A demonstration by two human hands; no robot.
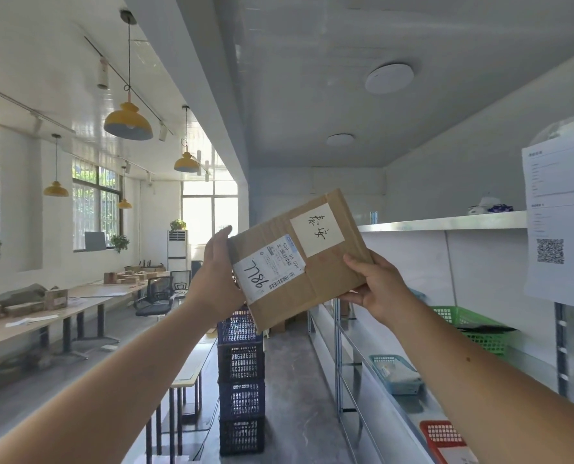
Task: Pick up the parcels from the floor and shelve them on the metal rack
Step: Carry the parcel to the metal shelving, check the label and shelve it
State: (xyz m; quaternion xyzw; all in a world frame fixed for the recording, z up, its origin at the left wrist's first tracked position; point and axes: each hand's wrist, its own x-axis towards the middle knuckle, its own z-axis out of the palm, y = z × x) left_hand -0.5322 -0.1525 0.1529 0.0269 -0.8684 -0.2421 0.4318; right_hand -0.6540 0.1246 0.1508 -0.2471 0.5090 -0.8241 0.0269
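Observation:
A flat brown cardboard parcel (326,272) is held up at head height in front of me, tilted, its top face toward the camera. It carries a white shipping label with "7786" handwritten on it and a pale sticker with handwritten characters. My left hand (217,269) grips its left edge and my right hand (377,286) grips its lower right corner. The metal rack (446,224) runs along the right wall, its upper shelf level with the parcel and just to its right.
On the rack's lower shelves sit a green basket (476,326), a blue basket (396,373) and a red basket (443,437). A stack of dark blue crates (242,380) stands in the aisle below the parcel. A paper notice (560,222) hangs at right. Long desks and chairs fill the left.

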